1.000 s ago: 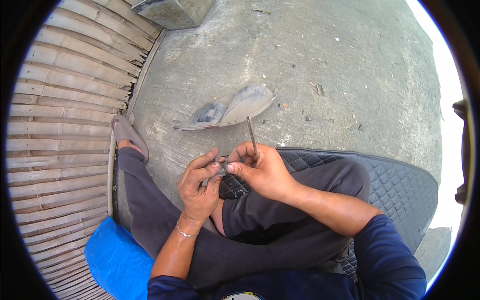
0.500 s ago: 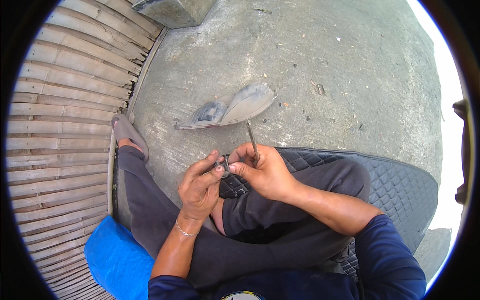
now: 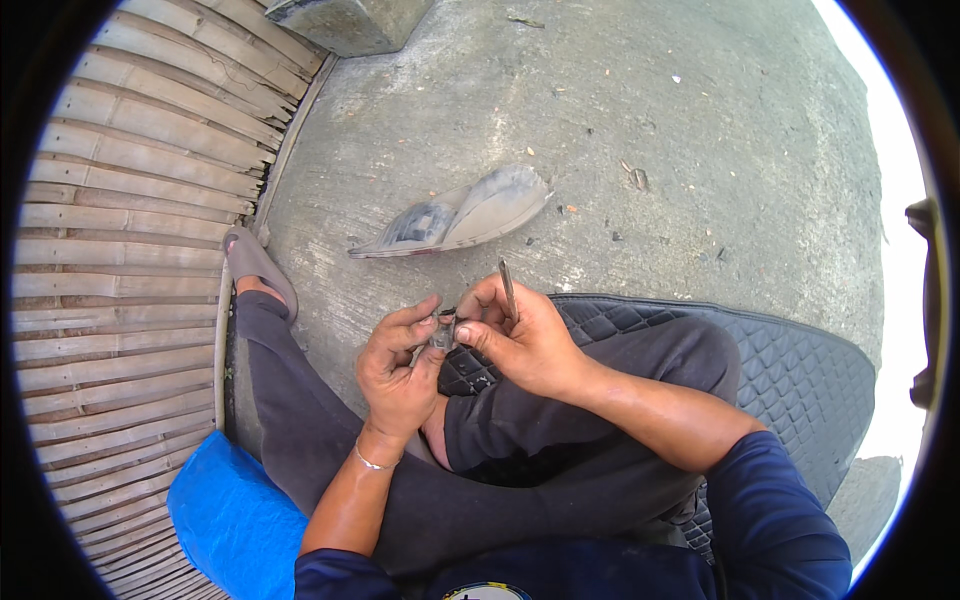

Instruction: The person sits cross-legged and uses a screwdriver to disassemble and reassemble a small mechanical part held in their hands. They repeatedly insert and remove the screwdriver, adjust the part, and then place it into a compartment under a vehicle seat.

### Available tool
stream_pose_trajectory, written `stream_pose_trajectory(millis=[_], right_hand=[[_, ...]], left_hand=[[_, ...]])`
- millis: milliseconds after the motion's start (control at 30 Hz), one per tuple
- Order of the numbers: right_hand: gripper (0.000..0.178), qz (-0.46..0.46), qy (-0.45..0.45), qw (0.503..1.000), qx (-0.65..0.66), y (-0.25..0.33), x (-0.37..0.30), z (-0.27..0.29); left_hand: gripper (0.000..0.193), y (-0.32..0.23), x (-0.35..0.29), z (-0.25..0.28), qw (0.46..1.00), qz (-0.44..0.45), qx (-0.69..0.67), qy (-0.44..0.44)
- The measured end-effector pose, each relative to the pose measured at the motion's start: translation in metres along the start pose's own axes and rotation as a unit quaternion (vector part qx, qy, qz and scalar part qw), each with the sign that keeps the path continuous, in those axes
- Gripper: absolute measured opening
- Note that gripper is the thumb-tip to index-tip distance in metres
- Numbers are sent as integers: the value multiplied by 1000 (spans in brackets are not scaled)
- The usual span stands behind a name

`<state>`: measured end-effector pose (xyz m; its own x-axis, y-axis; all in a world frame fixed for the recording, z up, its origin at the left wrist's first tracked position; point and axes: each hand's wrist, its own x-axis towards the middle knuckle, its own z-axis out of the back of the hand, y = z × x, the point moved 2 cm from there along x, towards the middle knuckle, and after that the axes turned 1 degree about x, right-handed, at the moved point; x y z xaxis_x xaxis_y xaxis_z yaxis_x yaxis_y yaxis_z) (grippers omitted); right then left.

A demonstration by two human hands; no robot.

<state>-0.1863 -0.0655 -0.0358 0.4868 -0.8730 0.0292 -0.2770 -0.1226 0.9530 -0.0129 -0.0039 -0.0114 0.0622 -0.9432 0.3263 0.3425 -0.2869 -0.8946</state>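
Observation:
Between my two hands, above my bent leg, is a small dark metal part (image 3: 444, 330); its exact kind is too small to tell. My left hand (image 3: 398, 365) pinches it between thumb and fingers. From the other side, the thumb and forefinger of my right hand (image 3: 525, 340) close on the same part. A thin metal rod-shaped tool (image 3: 507, 288) is also tucked in my right hand, its end pointing up and away past the fingers. Farther off on the concrete lies a dusty grey curved plastic panel (image 3: 460, 215), apart from both hands.
A black quilted mat (image 3: 800, 375) lies under my legs and reaches to the right. At the left runs a bamboo slat wall (image 3: 130, 270), with a blue plastic-covered bundle (image 3: 235, 515) beside it. A grey block (image 3: 350, 25) stands at the far left on concrete (image 3: 680, 120).
The rod has shifted in my right hand and its far end sits lower and tilts differently. My left fingers have spread slightly around the small part; the panel has stayed put.

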Motion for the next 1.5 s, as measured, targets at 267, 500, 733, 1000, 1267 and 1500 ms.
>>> stream_pose_trajectory(millis=[267, 500, 733, 1000, 1267, 1500], right_hand=[[15, 75, 8, 993, -94, 15, 6, 7], [19, 86, 11, 988, -126, 13, 5, 9], [20, 122, 5, 981, -149, 10, 4, 8], [20, 108, 12, 983, -145, 12, 4, 7], [23, 118, 80, 975, -170, 11, 9, 11], [17, 79, 130, 982, -111, 2, 9, 10]], left_hand=[[26, 1, 0, -1, 995, 43, -88, -2], [26, 0, 0, 0, 994, 59, -88, 8], [26, -3, 1, 0, 992, 66, -103, 4], [26, -3, 2, -1, 994, 55, -92, 7], [28, -6, 0, -4, 991, 69, -113, 6], [32, -6, -2, -7, 980, 102, -168, -7]])
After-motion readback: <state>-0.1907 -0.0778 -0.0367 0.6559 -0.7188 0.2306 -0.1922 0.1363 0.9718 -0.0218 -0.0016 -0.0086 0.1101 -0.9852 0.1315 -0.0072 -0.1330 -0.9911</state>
